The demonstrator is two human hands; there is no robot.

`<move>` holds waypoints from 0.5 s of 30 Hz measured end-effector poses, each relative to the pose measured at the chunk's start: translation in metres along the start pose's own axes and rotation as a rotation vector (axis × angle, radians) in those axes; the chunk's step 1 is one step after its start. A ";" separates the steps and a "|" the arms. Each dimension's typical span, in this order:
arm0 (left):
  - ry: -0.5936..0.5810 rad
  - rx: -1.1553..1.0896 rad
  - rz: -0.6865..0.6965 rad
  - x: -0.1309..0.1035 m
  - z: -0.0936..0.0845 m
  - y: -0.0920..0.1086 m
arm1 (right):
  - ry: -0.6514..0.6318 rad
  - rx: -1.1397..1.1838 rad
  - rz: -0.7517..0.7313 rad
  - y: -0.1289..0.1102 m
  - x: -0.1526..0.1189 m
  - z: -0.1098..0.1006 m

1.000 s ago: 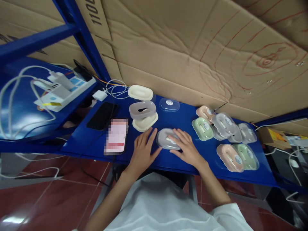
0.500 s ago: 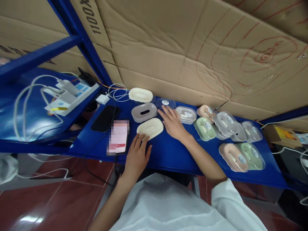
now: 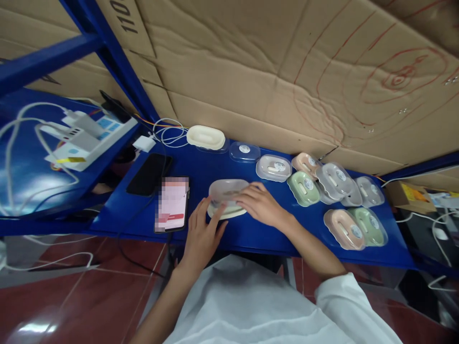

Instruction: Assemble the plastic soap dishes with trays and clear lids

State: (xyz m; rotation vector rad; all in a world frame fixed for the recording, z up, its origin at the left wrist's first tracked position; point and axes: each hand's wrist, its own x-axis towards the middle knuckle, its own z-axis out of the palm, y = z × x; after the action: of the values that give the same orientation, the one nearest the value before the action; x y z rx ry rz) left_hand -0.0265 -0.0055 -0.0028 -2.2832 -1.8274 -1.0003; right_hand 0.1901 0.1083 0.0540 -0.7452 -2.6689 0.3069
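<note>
A grey oval soap dish piece (image 3: 228, 190) sits tilted over a cream oval soap dish base (image 3: 229, 211) in front of me. My right hand (image 3: 256, 203) grips the right end of the grey piece, its fingers bent round the edge. At the left end, my left hand (image 3: 206, 222) has its fingers and thumb round the two pieces. Whether the grey piece is seated in the cream base cannot be told. Behind them lies a clear lid (image 3: 245, 151) with a round sticker. Another cream base (image 3: 205, 137) rests on a clear lid at the back left.
Lidded soap dishes in grey (image 3: 274, 168), green (image 3: 303, 188) and pink (image 3: 344, 230) stand to the right, some stacked. Left are a lit phone (image 3: 172, 203), a dark phone (image 3: 149, 174), a charger (image 3: 144, 143) and a power strip (image 3: 91, 143). A cardboard wall (image 3: 229, 71) rises behind.
The grey piece has come forward from behind the cream base to above it, now held in my right hand. My left hand has closed in on the left end.
</note>
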 end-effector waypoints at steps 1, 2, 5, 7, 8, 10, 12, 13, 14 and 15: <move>-0.013 0.010 0.022 0.001 0.000 0.000 | -0.014 -0.004 -0.015 -0.005 -0.008 0.001; -0.029 0.012 0.042 0.001 0.000 0.000 | -0.026 -0.008 -0.026 -0.009 -0.015 0.002; -0.056 -0.005 0.077 0.005 -0.002 -0.002 | -0.046 -0.047 -0.066 -0.015 -0.022 0.004; -0.043 -0.004 0.064 0.006 -0.005 -0.003 | -0.080 -0.086 -0.118 -0.016 -0.018 0.004; -0.032 0.002 0.052 0.006 -0.006 -0.003 | -0.100 -0.093 -0.146 -0.016 -0.016 0.004; -0.012 0.018 0.032 0.005 -0.009 -0.002 | -0.128 -0.072 -0.177 -0.017 -0.011 0.005; -0.016 0.039 0.020 0.003 -0.010 0.001 | -0.141 -0.021 -0.171 -0.018 -0.011 0.008; -0.024 0.049 0.016 0.002 -0.010 0.002 | -0.145 0.003 -0.159 -0.019 -0.013 0.010; -0.034 0.056 0.011 0.000 -0.010 0.003 | -0.148 0.027 -0.144 -0.018 -0.015 0.010; -0.042 0.058 0.006 -0.001 -0.010 0.003 | -0.156 0.058 -0.128 -0.017 -0.016 0.010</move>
State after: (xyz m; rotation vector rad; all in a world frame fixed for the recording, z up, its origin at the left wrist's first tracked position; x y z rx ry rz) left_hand -0.0279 -0.0114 0.0053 -2.2919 -1.8385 -0.8934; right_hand 0.1911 0.0842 0.0459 -0.5506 -2.8251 0.4235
